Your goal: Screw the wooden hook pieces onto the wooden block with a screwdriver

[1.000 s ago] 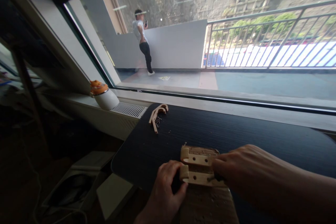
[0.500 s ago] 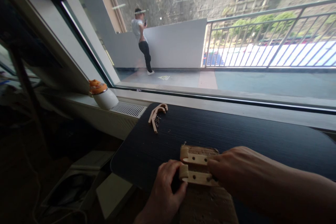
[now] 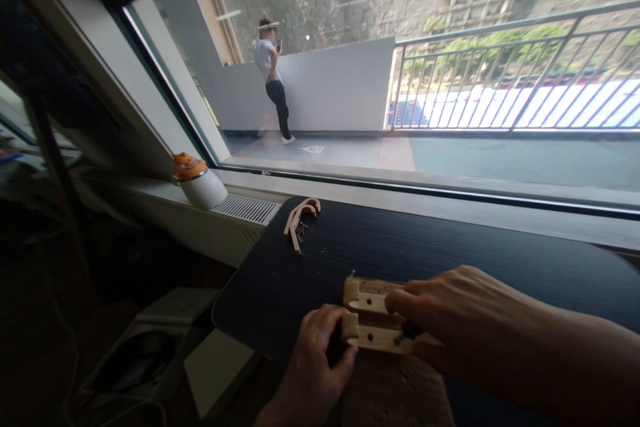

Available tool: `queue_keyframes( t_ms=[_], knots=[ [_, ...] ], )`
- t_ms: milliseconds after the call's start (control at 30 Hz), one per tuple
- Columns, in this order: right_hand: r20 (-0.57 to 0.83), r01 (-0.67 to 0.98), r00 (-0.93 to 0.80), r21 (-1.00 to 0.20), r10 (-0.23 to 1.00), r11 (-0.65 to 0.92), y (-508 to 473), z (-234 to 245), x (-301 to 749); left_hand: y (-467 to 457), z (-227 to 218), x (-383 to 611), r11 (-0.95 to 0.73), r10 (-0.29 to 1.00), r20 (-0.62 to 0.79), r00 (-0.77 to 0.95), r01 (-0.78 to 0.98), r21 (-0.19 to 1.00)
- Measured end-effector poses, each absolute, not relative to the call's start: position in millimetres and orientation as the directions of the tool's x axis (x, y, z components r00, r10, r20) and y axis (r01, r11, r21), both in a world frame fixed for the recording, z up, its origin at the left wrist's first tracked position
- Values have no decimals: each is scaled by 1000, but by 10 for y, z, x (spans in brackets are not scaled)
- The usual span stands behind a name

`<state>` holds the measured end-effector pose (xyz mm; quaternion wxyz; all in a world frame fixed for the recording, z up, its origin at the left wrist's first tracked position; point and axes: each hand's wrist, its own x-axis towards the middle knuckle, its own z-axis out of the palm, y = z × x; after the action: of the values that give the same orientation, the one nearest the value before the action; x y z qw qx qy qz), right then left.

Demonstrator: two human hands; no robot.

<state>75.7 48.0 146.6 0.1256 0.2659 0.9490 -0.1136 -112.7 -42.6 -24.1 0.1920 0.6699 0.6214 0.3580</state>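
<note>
Two pale wooden hook-like pieces with dark holes lie side by side on a rough wooden board (image 3: 395, 387). My left hand (image 3: 320, 353) pinches the rounded end of the nearer wooden piece (image 3: 377, 340) between fingers and thumb. A small screw (image 3: 399, 339) stands at that piece's right hole. My right hand (image 3: 440, 313) is closed just beside the screw, its index finger reaching over the farther wooden piece (image 3: 361, 297). Something dark shows between its thumb and fingers, but I cannot make out what it is.
On the black table (image 3: 260, 293), two curved wooden hooks (image 3: 300, 217) lie with several loose screws (image 3: 301, 232). A white jar with an orange top (image 3: 203, 187) stands on the sill by the window. Beyond the glass, a person (image 3: 273, 77) leans on a wall.
My right hand has lifted and turned a little, its index finger shifting left over the farther piece, and the screw area shows more. My left hand stays in place.
</note>
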Motion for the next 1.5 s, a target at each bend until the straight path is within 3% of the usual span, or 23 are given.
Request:
queue_keyframes(
  t_ms=[167, 300, 400, 633, 867, 1133, 1367, 1500],
  knots=[
    [-170, 428, -902, -236, 396, 873, 479, 1441, 864, -420, -240, -1124, -140, 976, 218, -26, 687, 713],
    [-220, 449, -889, -252, 401, 857, 495, 1426, 808, -417, -238, -1123, -140, 976, 217, -27, 686, 714],
    [-298, 483, -858, -198, 417, 853, 523, 1376, 759, -417, -240, -1125, -142, 974, 225, -33, 684, 715],
    [-154, 448, -889, -97, 431, 889, 520, 1231, 773, -417, -238, -1131, -152, 970, 241, -37, 684, 713],
    [-186, 545, -830, -65, 526, 836, 463, 1305, 739, -428, -195, -1122, -147, 972, 231, -35, 678, 720],
    [-246, 438, -885, -155, 394, 886, 479, 1458, 770, -423, -173, -1129, -146, 973, 230, -30, 690, 708],
    [-208, 427, -890, -70, 405, 902, 511, 1275, 790, -414, -184, -1119, -141, 976, 218, -25, 688, 711],
    [-336, 445, -848, -32, 409, 895, 442, 1378, 739, -414, -203, -1122, -146, 974, 227, -28, 689, 710]
  ],
)
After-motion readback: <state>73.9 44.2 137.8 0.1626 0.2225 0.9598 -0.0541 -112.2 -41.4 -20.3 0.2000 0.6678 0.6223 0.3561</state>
